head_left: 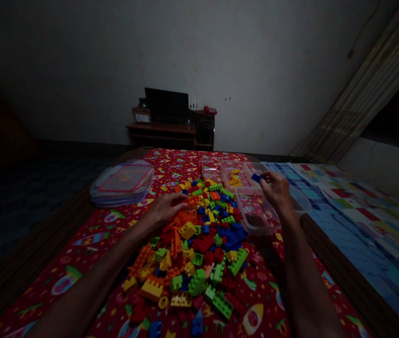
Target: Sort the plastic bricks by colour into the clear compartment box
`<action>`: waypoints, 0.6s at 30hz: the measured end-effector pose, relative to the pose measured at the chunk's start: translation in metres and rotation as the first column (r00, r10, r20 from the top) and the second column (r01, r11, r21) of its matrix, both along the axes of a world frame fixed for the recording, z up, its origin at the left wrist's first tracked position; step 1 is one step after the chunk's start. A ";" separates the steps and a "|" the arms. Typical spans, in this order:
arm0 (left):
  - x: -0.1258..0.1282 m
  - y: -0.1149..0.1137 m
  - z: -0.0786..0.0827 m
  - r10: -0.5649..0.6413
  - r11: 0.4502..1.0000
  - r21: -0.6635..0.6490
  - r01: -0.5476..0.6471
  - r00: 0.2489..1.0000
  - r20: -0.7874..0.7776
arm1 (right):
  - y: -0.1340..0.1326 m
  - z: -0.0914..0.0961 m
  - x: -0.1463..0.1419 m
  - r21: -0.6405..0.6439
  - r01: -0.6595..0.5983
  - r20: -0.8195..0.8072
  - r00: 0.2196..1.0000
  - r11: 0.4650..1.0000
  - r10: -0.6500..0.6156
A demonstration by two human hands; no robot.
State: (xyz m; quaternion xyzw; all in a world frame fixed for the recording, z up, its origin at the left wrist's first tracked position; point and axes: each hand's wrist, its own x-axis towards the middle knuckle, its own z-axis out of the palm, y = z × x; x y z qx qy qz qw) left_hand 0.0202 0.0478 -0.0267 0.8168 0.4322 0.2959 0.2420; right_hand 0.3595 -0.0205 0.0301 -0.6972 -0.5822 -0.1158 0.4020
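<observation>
A heap of coloured plastic building blocks (pixel 199 244) lies on a red patterned cloth (pixel 90 239). My left hand (pixel 166 209) rests on the heap's far left edge, fingers curled around orange blocks (pixel 190 202). My right hand (pixel 277 190) is raised over clear plastic containers, pinching a small blue block (pixel 256 178) between its fingertips. The nearest clear container (pixel 256 213) sits just under that hand. Another container (pixel 236 176) behind it holds a few yellow blocks.
A stack of clear lids (pixel 122 183) lies on the cloth at the far left. A checked blue mat (pixel 343 211) spreads to the right. A low wooden desk with a dark screen (pixel 171 122) stands by the back wall. A curtain (pixel 361 98) hangs at right.
</observation>
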 end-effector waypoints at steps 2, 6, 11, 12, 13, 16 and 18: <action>0.000 0.000 0.000 0.012 1.000 -0.017 -0.011 1.000 0.005 | -0.006 0.001 0.028 -0.002 0.157 0.019 0.987 0.988 -0.157; 0.001 -0.001 -0.002 0.018 0.999 -0.029 -0.017 1.000 0.014 | -0.021 -0.006 0.064 -0.067 0.374 0.068 0.927 0.925 -0.369; -0.001 0.002 -0.006 0.009 1.000 -0.028 -0.008 1.000 0.026 | -0.030 -0.014 0.073 -0.239 0.451 0.048 0.890 0.860 -0.453; -0.001 0.002 -0.007 0.005 1.000 -0.029 -0.004 1.000 0.029 | -0.031 -0.013 0.072 -0.266 0.459 0.043 0.884 0.848 -0.465; -0.002 0.003 -0.008 0.000 1.000 -0.030 0.001 1.000 0.032 | -0.031 -0.012 0.071 -0.275 0.460 0.044 0.883 0.845 -0.466; -0.002 0.003 -0.009 -0.002 0.999 -0.035 0.003 0.999 0.034 | -0.027 -0.004 0.064 -0.215 0.400 0.066 0.916 0.891 -0.395; -0.002 0.002 -0.008 0.007 0.999 -0.033 -0.006 0.999 0.036 | -0.022 0.003 0.050 -0.159 0.316 0.082 0.948 0.935 -0.306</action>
